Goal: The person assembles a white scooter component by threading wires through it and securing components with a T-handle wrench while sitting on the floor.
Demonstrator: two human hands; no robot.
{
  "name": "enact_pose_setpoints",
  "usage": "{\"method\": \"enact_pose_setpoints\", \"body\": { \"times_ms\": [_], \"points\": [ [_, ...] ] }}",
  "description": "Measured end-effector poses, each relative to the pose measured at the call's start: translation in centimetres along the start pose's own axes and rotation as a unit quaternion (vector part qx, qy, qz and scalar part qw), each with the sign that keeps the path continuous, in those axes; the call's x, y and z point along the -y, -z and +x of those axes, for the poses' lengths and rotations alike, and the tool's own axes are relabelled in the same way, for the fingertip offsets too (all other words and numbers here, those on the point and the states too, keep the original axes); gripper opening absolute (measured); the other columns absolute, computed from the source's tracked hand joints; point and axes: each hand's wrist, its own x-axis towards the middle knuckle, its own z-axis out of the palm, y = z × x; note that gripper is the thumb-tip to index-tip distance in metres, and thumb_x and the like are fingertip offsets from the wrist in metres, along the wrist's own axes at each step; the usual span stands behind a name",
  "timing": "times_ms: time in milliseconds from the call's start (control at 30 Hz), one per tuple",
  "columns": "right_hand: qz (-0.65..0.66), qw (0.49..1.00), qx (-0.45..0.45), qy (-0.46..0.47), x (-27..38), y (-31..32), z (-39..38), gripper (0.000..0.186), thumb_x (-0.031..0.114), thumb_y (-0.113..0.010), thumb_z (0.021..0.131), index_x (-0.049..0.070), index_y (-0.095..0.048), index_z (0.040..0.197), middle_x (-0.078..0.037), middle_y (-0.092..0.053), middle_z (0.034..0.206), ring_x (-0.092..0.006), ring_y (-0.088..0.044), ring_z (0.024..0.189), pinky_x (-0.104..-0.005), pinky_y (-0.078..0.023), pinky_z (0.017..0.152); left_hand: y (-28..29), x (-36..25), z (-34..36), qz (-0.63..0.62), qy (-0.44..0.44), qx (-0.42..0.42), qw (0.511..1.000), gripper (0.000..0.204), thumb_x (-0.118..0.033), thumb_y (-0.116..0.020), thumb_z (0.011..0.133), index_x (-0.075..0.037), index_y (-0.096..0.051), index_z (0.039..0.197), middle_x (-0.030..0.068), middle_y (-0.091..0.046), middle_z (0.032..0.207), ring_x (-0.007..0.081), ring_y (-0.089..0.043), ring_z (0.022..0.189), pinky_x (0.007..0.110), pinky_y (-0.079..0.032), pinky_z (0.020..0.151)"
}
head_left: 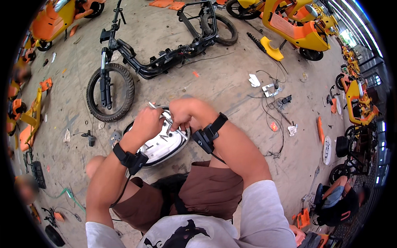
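Before my knees lies an oval white panel point(161, 149) with a black rim, like the underside of a scooter seat, with dark slots and ribs on its face. A thin pale metal bar point(168, 118) runs slantwise over its far part. My left hand point(147, 122) is closed around the bar's upper left stretch, one end poking out beyond the fingers. Bent inward at the wrist, my right hand point(182, 113) has its fingers curled onto the bar's lower right stretch. The fingers partly hide how the bar meets the panel.
A stripped black scooter frame point(149, 68) with two wheels lies ahead. Loose cables point(271, 103) and a yellow fender point(271, 48) are on the floor at right. Yellow-orange scooters point(295, 31) stand around. A crouching person point(337, 202) is at lower right.
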Motion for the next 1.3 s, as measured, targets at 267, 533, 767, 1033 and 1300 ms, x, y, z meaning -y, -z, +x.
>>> {"method": "enact_pose_setpoints", "body": {
  "times_ms": [267, 533, 767, 1033, 1300],
  "points": [
    [-0.015, 0.999, -0.005, 0.041, -0.2, -0.2, -0.4, 0.028, 0.028, -0.083, 0.077, 0.002, -0.074, 0.083, -0.008, -0.072, 0.071, -0.0165, -0.066, 0.058, -0.0313, -0.053, 0.056, -0.5, -0.7, -0.4, -0.053, -0.007, -0.001, 0.999, 0.052, -0.023, -0.070, 0.081, 0.002, -0.056, 0.125, 0.0249, -0.061, 0.120, 0.0422, -0.059, 0.110, 0.046, -0.050, 0.093],
    [-0.036, 0.965, -0.258, 0.014, -1.1, 2.0, -2.2, 0.026, 0.024, -0.073, 0.073, 0.002, -0.077, 0.087, -0.015, -0.072, 0.072, -0.0239, -0.070, 0.066, -0.0351, -0.056, 0.067, -1.4, -0.9, -0.3, -0.127, 0.013, 0.049, 0.991, 0.077, -0.019, -0.071, 0.084, 0.004, -0.031, 0.145, 0.0288, -0.062, 0.114, 0.0450, -0.064, 0.093, 0.049, -0.053, 0.081],
    [-0.033, 0.933, -0.353, 0.059, -2.0, 1.8, -1.7, 0.028, 0.028, -0.072, 0.074, 0.006, -0.078, 0.090, -0.018, -0.072, 0.084, -0.0320, -0.070, 0.077, -0.0398, -0.055, 0.076, 0.3, -1.3, 0.0, 0.008, -0.079, 0.159, 0.984, 0.042, -0.004, -0.065, 0.083, -0.009, -0.064, 0.124, 0.0198, -0.067, 0.101, 0.0372, -0.065, 0.086, 0.048, -0.051, 0.080],
    [-0.086, 0.969, -0.232, 0.031, -1.1, 1.6, -2.3, 0.021, 0.021, -0.076, 0.069, 0.007, -0.078, 0.084, -0.013, -0.073, 0.077, -0.0286, -0.071, 0.076, -0.0391, -0.056, 0.075, -0.6, 0.6, 0.1, 0.096, -0.109, -0.018, 0.989, 0.018, -0.019, -0.070, 0.082, -0.010, -0.075, 0.097, 0.0153, -0.069, 0.088, 0.0335, -0.067, 0.081, 0.045, -0.052, 0.070],
    [-0.159, 0.962, -0.215, -0.054, -0.3, 1.6, -2.8, 0.020, 0.017, -0.083, 0.069, 0.003, -0.077, 0.081, -0.012, -0.074, 0.080, -0.0272, -0.072, 0.076, -0.0380, -0.057, 0.074, -1.3, -1.0, -0.2, 0.077, -0.056, -0.005, 0.995, 0.013, -0.018, -0.061, 0.088, -0.011, -0.073, 0.088, 0.0164, -0.065, 0.067, 0.0372, -0.064, 0.064, 0.048, -0.051, 0.060]
  ]
}}
